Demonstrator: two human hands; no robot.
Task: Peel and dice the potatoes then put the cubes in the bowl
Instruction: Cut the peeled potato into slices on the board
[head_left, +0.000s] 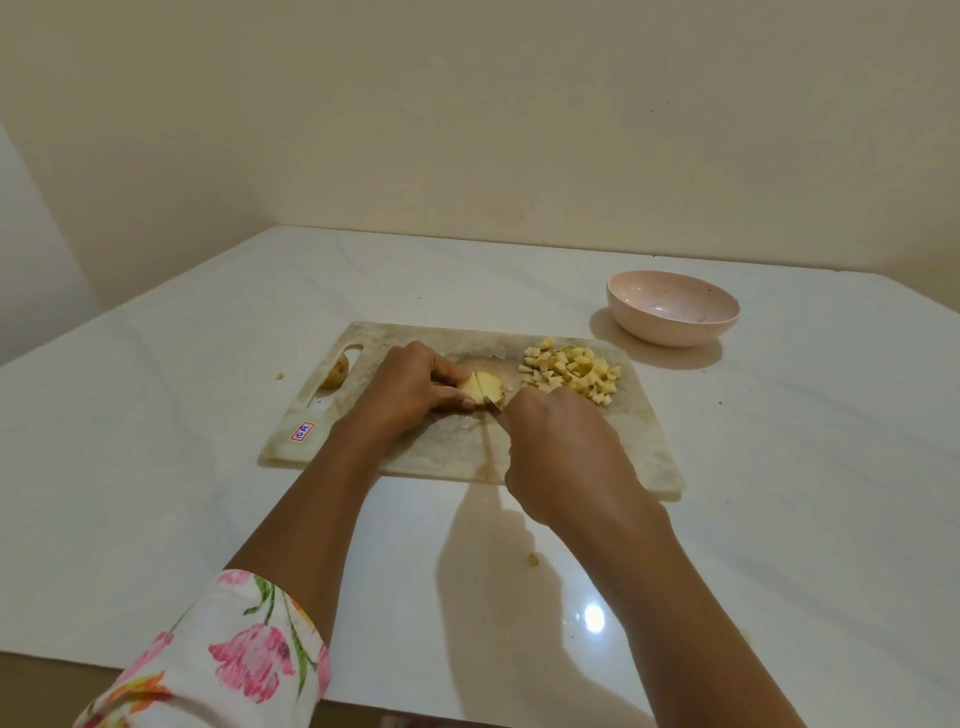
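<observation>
You face a plain cream far wall (467, 104) that meets a paler left wall (31, 234) in a corner at the far left. Below them a white, glossy table (156, 467) with faint grey veining fills most of your view, its far edge running along the far wall. Near you, right of centre, a round bright glare (594, 617) from a light shows on its top.

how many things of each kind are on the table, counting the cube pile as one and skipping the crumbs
cutting board: 1
pink bowl: 1
knife: 1
peeled potato, being cut: 1
potato by the handle slot: 1
pile of potato cubes: 1
total: 6
</observation>
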